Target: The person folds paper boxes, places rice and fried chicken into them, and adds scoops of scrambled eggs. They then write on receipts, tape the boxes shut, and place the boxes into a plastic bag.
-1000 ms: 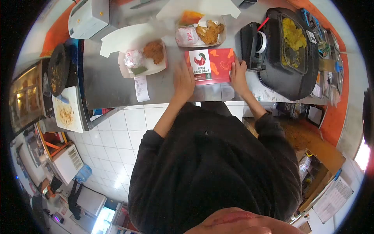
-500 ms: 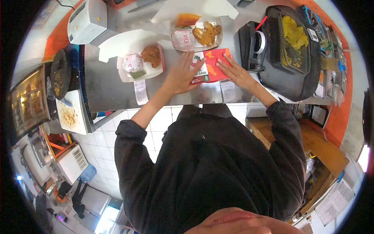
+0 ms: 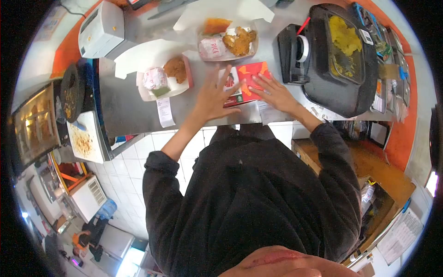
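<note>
A closed red cardboard food box (image 3: 254, 70) with orange shapes and a white printed panel lies on the steel counter. My left hand (image 3: 213, 99) is at its left side, fingers spread, with one fingertip overlapping the printed panel. Over the right part of the lid, my right hand (image 3: 278, 96) rests with fingers stretched out and apart. Just behind stands an open box (image 3: 226, 57) holding fried chicken (image 3: 241, 41) and a paper-wrapped rice portion (image 3: 211, 47). Left of my left hand is another open box (image 3: 173, 92) with a piece of fried chicken (image 3: 175, 69) and wrapped rice (image 3: 154, 78).
Printed receipts (image 3: 164, 112) lie by the boxes near the counter's front edge. A black case (image 3: 318, 94) carrying a tray of yellow food (image 3: 345, 39) and a tape dispenser (image 3: 295, 53) stand at right. A white printer (image 3: 102, 28) is at the back left.
My left hand has drawn back leftward from the box lid and its fingers have spread wider. My right hand has shifted slightly toward me. The view has moved a little.
</note>
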Tool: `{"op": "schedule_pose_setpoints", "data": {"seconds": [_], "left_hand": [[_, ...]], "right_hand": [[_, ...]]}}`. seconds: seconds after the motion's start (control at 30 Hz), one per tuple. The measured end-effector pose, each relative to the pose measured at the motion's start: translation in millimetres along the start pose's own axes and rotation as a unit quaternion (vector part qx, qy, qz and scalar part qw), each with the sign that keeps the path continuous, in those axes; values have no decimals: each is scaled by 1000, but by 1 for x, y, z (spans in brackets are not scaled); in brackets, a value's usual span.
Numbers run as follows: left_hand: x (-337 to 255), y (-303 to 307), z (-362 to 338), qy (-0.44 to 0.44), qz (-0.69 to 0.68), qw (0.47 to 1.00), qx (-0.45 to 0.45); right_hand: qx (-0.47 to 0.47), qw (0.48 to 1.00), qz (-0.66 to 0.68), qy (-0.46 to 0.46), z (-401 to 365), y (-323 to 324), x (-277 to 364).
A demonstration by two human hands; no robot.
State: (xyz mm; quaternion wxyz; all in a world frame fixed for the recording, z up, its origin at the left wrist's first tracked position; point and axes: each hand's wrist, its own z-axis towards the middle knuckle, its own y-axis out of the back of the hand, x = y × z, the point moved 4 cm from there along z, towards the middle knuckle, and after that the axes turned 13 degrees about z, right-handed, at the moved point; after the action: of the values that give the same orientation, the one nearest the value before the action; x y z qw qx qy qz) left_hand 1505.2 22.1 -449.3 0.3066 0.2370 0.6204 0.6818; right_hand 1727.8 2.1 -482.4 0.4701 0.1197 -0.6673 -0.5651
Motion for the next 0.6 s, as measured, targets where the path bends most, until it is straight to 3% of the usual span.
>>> {"op": "schedule_pose_setpoints", "data": {"seconds": [0.1, 0.13, 0.17, 0.2, 0.27, 0.37, 0.43, 0.5, 0.53, 0.6], "left_hand": [[-11, -18, 3, 20, 34, 999, 18], [-12, -21, 3, 30, 43, 998, 44], [-13, -21, 2, 22, 40, 998, 40], [-13, -20, 0, 29, 7, 999, 19], [-12, -14, 0, 35, -31, 999, -5], [-13, -12, 0, 31, -33, 999, 6], [-12, -12, 0, 25, -24, 999, 0], [-12, -11, -1, 25, -15, 1000, -4], [-12, -11, -1, 24, -20, 999, -7], [-13, -9, -1, 22, -24, 999, -12]], "right_hand": [[-46, 997, -70, -5, -12, -1, 4], [-128, 990, 47, -42, -20, 8, 5], [-208, 961, 163, -76, -29, 16, 3], [-343, 926, 86, -128, -45, 33, 2], [-502, 777, 141, -352, -52, 75, 2], [-469, 774, 120, -409, -70, 59, -44], [-462, 781, 141, -397, -76, 43, -60], [-543, 696, 316, -347, -84, 28, -70], [-544, 696, 316, -347, -83, 23, -67], [-651, 408, 604, -210, -87, 1, -65]]}}
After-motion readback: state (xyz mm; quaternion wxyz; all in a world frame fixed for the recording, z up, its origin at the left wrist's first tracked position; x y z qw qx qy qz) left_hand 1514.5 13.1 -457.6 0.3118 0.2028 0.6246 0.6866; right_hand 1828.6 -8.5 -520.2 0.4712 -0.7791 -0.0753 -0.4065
